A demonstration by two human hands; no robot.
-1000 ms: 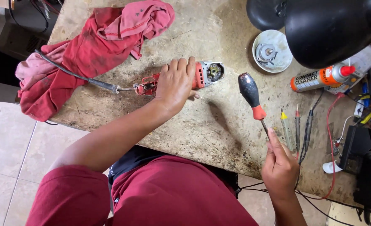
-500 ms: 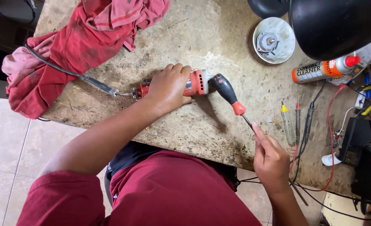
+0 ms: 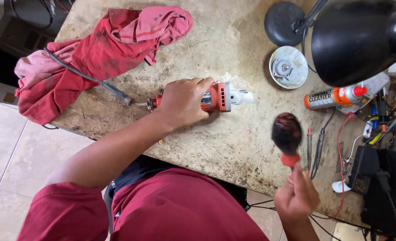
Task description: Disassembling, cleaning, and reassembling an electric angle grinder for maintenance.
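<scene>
Two hands: both closed on tools.
Left hand [image 3: 183, 101]: clamped over a red power tool body [image 3: 219, 97], pinning it flat at the middle of the stone worktop [image 3: 233, 147]; grey cord [image 3: 88, 79] trails left over a red rag [image 3: 99, 53].
Right hand [image 3: 297, 196]: at the near edge, gripping a screwdriver [image 3: 287, 136] by its shaft, black handle raised, blurred.
Nearby: round white cap [image 3: 288, 67], spray can [image 3: 336, 97], black lamp [image 3: 363, 38].

Bright even daylight, soft shadows, right hand [image 3: 297, 196] and screwdriver [image 3: 286, 134] motion-blurred, edges perhaps slightly distorted
</scene>
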